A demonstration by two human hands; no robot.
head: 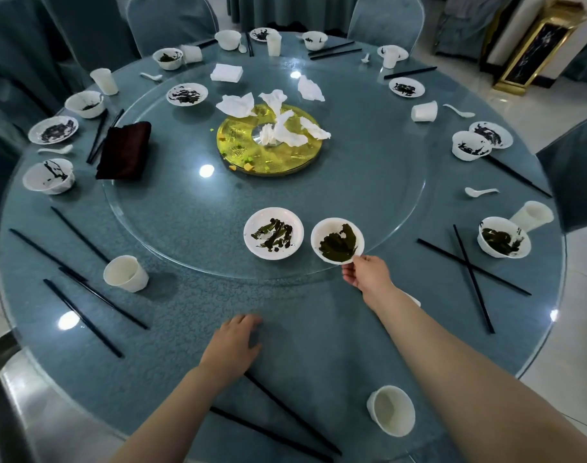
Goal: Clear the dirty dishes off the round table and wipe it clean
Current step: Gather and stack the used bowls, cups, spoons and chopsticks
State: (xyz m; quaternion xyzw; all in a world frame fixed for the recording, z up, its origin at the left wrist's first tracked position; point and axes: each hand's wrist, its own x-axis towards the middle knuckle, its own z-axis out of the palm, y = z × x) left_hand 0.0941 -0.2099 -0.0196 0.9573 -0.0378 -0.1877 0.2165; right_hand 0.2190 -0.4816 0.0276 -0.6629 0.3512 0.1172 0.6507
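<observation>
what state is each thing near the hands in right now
right hand: pinches the bowl's near rim
bowl: dirty, dark green residue, on the glass turntable edge
plate: dirty, flat on the turntable
left hand: rests on the table, holds nothing
near cup: tipped on its side
left cup: tipped over

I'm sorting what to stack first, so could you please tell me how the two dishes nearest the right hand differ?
The bowl is pinched at its rim by the right hand; the plate lies untouched. The bowl is narrower, with a solid green smear; the plate shows scattered dark streaks. Both are white, dirty and on the glass turntable.
</observation>
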